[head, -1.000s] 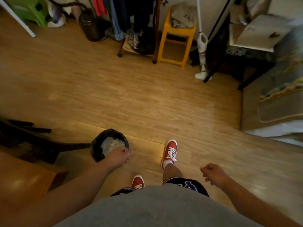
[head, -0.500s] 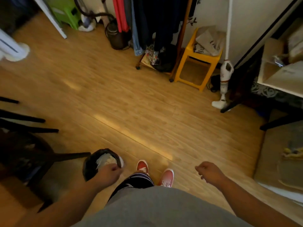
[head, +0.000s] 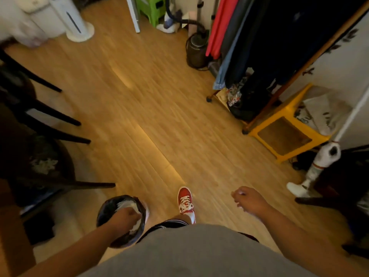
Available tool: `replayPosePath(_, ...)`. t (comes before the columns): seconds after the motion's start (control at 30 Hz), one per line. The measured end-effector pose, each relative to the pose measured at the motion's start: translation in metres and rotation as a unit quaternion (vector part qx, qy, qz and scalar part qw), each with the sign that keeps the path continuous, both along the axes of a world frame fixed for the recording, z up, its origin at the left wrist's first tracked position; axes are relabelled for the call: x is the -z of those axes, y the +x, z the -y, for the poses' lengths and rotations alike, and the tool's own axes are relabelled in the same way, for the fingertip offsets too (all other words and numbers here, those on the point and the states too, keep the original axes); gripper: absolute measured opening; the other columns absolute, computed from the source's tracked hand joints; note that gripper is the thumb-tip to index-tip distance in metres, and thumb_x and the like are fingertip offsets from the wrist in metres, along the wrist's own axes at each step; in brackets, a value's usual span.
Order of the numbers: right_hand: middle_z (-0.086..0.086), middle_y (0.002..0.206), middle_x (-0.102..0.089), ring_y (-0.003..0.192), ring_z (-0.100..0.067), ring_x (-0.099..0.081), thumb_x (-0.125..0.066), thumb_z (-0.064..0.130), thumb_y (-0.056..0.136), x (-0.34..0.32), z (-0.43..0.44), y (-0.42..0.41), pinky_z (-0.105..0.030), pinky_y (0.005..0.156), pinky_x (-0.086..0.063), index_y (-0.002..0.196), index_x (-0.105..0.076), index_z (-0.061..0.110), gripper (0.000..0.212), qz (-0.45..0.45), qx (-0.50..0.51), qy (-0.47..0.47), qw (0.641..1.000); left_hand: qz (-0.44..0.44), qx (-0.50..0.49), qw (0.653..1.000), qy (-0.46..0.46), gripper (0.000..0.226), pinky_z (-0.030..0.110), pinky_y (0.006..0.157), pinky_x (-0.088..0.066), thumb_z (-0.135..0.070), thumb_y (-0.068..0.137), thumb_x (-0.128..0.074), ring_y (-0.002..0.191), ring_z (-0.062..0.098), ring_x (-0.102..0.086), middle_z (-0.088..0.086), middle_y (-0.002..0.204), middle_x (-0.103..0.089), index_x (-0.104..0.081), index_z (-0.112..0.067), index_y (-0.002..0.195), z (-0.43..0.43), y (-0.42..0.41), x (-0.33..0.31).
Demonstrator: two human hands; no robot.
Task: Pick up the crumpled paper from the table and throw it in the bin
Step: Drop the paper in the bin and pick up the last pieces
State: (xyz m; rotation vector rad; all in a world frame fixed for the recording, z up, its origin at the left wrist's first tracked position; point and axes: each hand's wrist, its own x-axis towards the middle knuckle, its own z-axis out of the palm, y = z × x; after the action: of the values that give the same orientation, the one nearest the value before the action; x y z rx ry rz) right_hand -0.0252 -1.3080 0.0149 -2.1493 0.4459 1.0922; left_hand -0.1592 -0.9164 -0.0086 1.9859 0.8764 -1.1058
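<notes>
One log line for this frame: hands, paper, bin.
left hand: over bin, grip unclear | paper: in bin | right hand: curled, empty

Wood floor [head: 159, 108]. Yellow stool [head: 283, 126] beside clothes rack [head: 259, 47]; green stool [head: 151, 9] far back, white tower fan [head: 73, 19] upright, dark chair legs [head: 50, 116] left.

It was a lived-in room of a home. A wooden floor [head: 159, 108] ran to a clothes rack [head: 279, 47] hung with shirts and jeans, a yellow stool [head: 279, 124] and a green stool [head: 149, 9] stood by the wall, a stick vacuum [head: 319, 162] leaned nearby, and dark chairs [head: 40, 116] crowded one side.
</notes>
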Motion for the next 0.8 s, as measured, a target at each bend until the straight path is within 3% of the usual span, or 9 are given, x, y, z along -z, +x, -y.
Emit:
replayPosePath(0.2, -0.013, 0.077, -0.061, 0.063, -0.024, -0.055, -0.062, 0.027, 0.092, -0.018, 0.016, 0.073, -0.028, 0.057, -0.039, 0.083, -0.06, 0.003, 0.026, -0.006, -0.004, -0.02, 1.0, 0.045, -0.029, 0.998, -0.036, 0.021, 0.029, 0.06, -0.046, -0.031, 0.093, -0.057, 0.071, 0.018, -0.061, 0.007, 0.082, -0.066, -0.062, -0.011, 0.088, 0.013, 0.103, -0.005)
replayPosePath(0.4, -0.014, 0.068, -0.053, 0.055, -0.023, -0.046, -0.059, 0.022, 0.094, -0.013, 0.041, 0.147, -0.03, 0.055, -0.031, 0.068, -0.05, 0.008, 0.031, -0.039, -0.027, -0.061, 0.997, 0.105, -0.074, 0.989, -0.075, 0.028, 0.029, 0.063, -0.049, -0.042, 0.09, -0.059, 0.081, 0.019, -0.068, 0.005, 0.089, -0.071, -0.065, -0.015, 0.089, 0.042, 0.214, -0.008)
replayPosePath(0.53, -0.014, 0.069, -0.057, 0.051, -0.021, -0.049, -0.06, 0.022, 0.093, 0.0, 0.048, 0.215, -0.024, 0.047, -0.032, 0.074, -0.054, 0.006, 0.025, -0.057, -0.03, -0.069, 0.996, 0.127, -0.08, 0.986, -0.075, 0.029, 0.028, 0.062, -0.05, -0.044, 0.091, -0.058, 0.077, 0.014, -0.068, 0.002, 0.087, -0.071, -0.065, -0.016, 0.089, 0.049, 0.281, -0.009)
replayPosePath(0.8, -0.013, 0.069, -0.052, 0.056, -0.023, -0.048, -0.059, 0.016, 0.091, 0.008, -0.02, 0.377, -0.024, 0.047, -0.032, 0.072, -0.05, 0.008, 0.023, -0.059, -0.125, -0.063, 0.988, 0.099, -0.168, 0.981, -0.021, 0.024, 0.029, 0.063, -0.05, -0.039, 0.092, -0.057, 0.08, 0.018, -0.067, 0.004, 0.087, -0.07, -0.064, -0.017, 0.088, 0.018, 0.327, -0.019)
